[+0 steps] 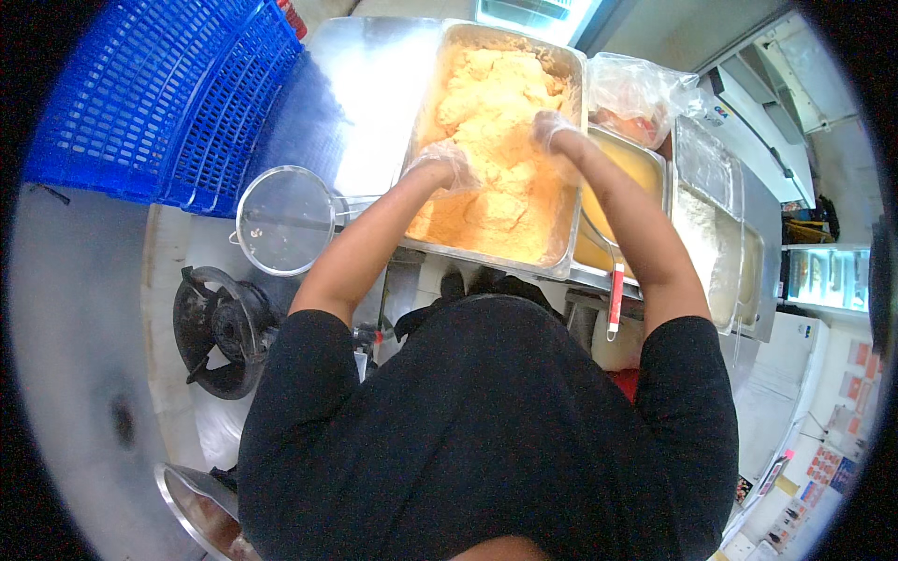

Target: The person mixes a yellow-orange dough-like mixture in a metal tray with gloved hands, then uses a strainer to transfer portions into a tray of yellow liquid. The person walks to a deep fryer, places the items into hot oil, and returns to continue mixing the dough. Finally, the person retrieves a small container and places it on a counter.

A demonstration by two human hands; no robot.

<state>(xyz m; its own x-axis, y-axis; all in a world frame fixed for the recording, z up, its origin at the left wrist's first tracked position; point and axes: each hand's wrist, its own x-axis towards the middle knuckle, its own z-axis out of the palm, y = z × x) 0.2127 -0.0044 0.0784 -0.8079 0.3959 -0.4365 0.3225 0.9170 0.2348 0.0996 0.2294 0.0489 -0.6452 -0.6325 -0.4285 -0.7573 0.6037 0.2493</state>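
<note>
In front of me lies a large rectangular metal pan (570, 238) filled with pale orange, floury, clumped stuff (501, 140). My left hand (452, 167), in a clear plastic glove, reaches into the stuff at the pan's left part; its fingers are partly hidden. My right hand (551, 132), gloved too and a little blurred, is at the stuff near the pan's right side. Whether either hand grips any of it cannot be told. A round wire-mesh strainer (284, 221) is beside my left forearm. Right of the pan, metal trays (661, 175) hold a yellow substance (628, 165).
Blue plastic baskets (168, 105) stand at the upper left, above a black gas burner (228, 329). A clear plastic bag (638, 95) lies behind the yellow trays. A red-handled utensil (616, 298) juts over the front edge. Further right is a container of white powder (694, 231).
</note>
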